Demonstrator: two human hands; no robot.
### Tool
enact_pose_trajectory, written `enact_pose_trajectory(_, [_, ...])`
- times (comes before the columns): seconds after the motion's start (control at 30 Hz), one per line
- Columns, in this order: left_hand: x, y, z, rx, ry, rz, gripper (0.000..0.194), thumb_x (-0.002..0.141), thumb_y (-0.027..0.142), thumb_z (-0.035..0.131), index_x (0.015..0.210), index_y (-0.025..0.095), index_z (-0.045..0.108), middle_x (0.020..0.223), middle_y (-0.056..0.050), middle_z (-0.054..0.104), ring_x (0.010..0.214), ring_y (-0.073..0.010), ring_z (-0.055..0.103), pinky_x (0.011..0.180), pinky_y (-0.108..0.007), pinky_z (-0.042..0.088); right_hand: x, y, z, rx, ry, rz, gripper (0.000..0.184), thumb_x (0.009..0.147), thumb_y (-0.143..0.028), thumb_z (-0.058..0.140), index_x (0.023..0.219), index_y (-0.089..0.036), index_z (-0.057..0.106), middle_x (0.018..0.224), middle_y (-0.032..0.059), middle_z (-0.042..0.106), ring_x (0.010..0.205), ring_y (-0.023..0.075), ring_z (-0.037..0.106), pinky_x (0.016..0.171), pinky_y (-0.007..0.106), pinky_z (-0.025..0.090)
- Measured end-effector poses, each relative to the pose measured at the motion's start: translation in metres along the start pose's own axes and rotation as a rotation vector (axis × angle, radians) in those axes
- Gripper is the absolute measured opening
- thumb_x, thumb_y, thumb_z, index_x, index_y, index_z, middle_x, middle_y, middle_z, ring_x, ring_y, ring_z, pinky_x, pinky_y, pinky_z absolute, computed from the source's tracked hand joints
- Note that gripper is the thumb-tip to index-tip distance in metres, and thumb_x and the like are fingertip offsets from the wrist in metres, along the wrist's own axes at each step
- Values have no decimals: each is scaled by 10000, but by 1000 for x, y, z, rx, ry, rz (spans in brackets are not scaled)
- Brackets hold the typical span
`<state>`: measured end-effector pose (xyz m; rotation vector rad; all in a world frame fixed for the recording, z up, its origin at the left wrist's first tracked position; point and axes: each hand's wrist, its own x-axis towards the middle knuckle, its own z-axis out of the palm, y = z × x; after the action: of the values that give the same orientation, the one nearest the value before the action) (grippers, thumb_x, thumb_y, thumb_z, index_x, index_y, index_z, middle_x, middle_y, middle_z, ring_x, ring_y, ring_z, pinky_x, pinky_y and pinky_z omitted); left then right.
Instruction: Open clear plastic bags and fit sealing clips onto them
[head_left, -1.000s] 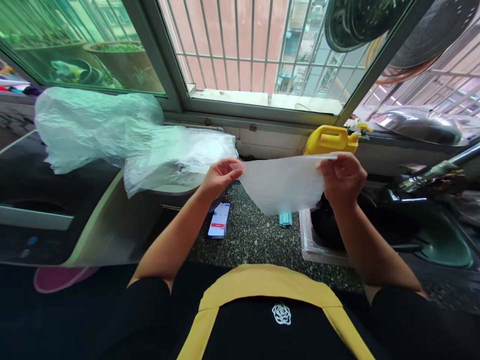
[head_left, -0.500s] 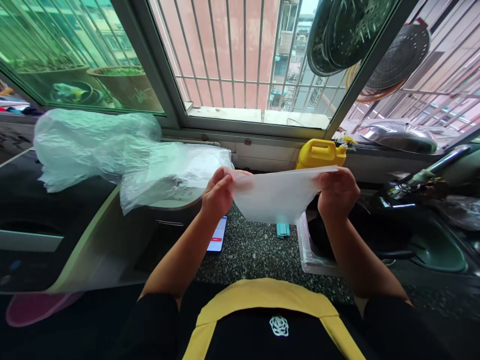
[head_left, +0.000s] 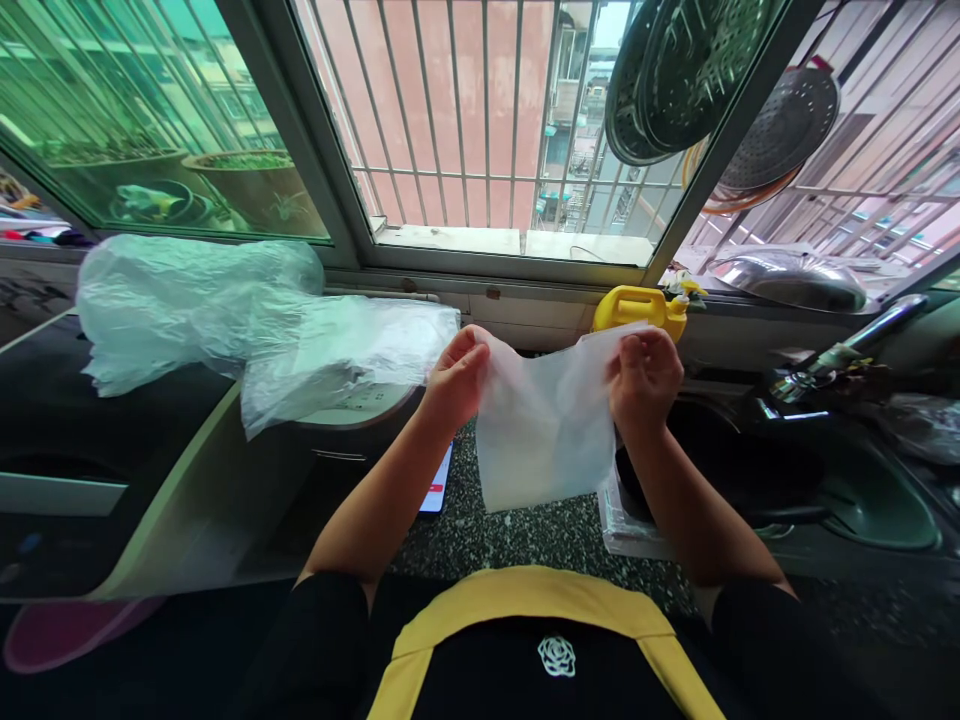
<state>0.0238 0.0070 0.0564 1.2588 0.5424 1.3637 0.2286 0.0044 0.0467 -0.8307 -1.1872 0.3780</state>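
Observation:
A thin, white, translucent sheet or bag (head_left: 546, 430) hangs between my two hands above the counter; I cannot tell which of the two it is. My left hand (head_left: 459, 378) pinches its upper left corner between thumb and fingers. At the upper right corner my right hand (head_left: 646, 385) grips it the same way. The top edge sags in the middle and the lower edge hangs free. Below and left of it, a phone (head_left: 438, 485) with a lit screen lies partly behind my left forearm. A clear-wrapped flat package (head_left: 626, 530) sits beneath my right forearm.
A speckled dark counter (head_left: 517, 535) runs below the window. On the left, plastic-covered appliances (head_left: 352, 340) stand against the wall. A yellow jug (head_left: 637, 308) is at the back, a dark pan (head_left: 712, 455) on the right, then a sink (head_left: 892, 490) with a faucet (head_left: 832, 360).
My hands have come closer together, so the sheet's top edge now sags. It hangs lower and covers the small teal strips that showed on the counter.

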Motion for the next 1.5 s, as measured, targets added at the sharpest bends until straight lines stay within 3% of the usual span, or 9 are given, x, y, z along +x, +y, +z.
enact_pose_trajectory(0.1, [9, -6, 2, 12, 37, 52, 307, 704, 469, 653, 694, 227, 464, 652, 18, 563, 621, -128, 562, 551, -258, 425, 6, 7, 8, 112, -56, 124, 332, 758, -585, 612, 752, -261, 542, 548, -58, 453, 432, 84, 420, 417, 241, 350])
enact_pose_trajectory(0.23, [19, -12, 6, -2, 2, 65, 312, 684, 456, 702, 660, 209, 513, 614, 29, 554, 596, -108, 541, 567, -247, 421, 11, 9, 20, 228, -204, 237, 424, 660, -638, 665, 694, -236, 534, 584, -48, 471, 501, 83, 431, 466, 231, 361])
enact_pose_trajectory(0.4, [27, -15, 17, -63, -2, 51, 320, 583, 432, 803, 630, 178, 614, 640, 20, 612, 619, -90, 552, 609, -223, 439, 8, 4, 34, 334, -393, 341, 383, 692, -582, 671, 712, -211, 578, 660, -24, 562, 558, 83, 467, 527, 231, 394])
enact_pose_trajectory(0.6, [32, -16, 23, -135, -23, 51, 320, 514, 389, 854, 620, 177, 638, 670, 33, 604, 589, -64, 531, 596, -206, 443, 3, 1, 41, 347, -452, 321, 327, 711, -537, 679, 711, -219, 602, 670, -21, 577, 628, 106, 517, 595, 252, 440])
enact_pose_trajectory(0.97, [33, -24, 14, 31, -34, 130, 307, 571, 396, 820, 654, 190, 607, 703, 32, 552, 642, -78, 507, 616, -232, 426, 2, -4, 46, 364, -465, 361, 300, 626, -439, 778, 672, -195, 610, 628, -40, 580, 589, 85, 499, 589, 240, 444])
enact_pose_trajectory(1.1, [32, -26, 12, 93, -26, 117, 318, 593, 414, 802, 720, 215, 589, 715, 30, 531, 644, -87, 500, 611, -247, 425, 3, -4, 46, 349, -459, 361, 332, 602, -462, 788, 680, -194, 607, 633, -40, 578, 580, 81, 493, 582, 238, 441])
enact_pose_trajectory(1.23, [34, -28, 8, 198, 46, 158, 374, 569, 388, 817, 804, 244, 564, 883, 9, 558, 767, -112, 527, 718, -273, 451, 4, -6, 46, 355, -476, 355, 364, 606, -511, 771, 700, -200, 606, 655, -37, 579, 590, 84, 505, 591, 238, 455])
enact_pose_trajectory(1.37, [37, -31, 2, 381, 138, 109, 596, 540, 405, 829, 1051, 285, 548, 1144, -33, 542, 1012, -189, 525, 894, -350, 428, 4, -8, 45, 363, -538, 371, 360, 630, -519, 755, 762, -212, 621, 722, -17, 630, 646, 106, 564, 638, 262, 494])
enact_pose_trajectory(1.5, [37, -30, -2, 469, 151, 6, 795, 546, 451, 823, 1244, 322, 465, 1315, -59, 459, 1172, -259, 465, 995, -430, 361, 4, -6, 45, 395, -610, 390, 355, 663, -503, 741, 858, -228, 631, 848, 18, 685, 772, 146, 632, 752, 318, 530])
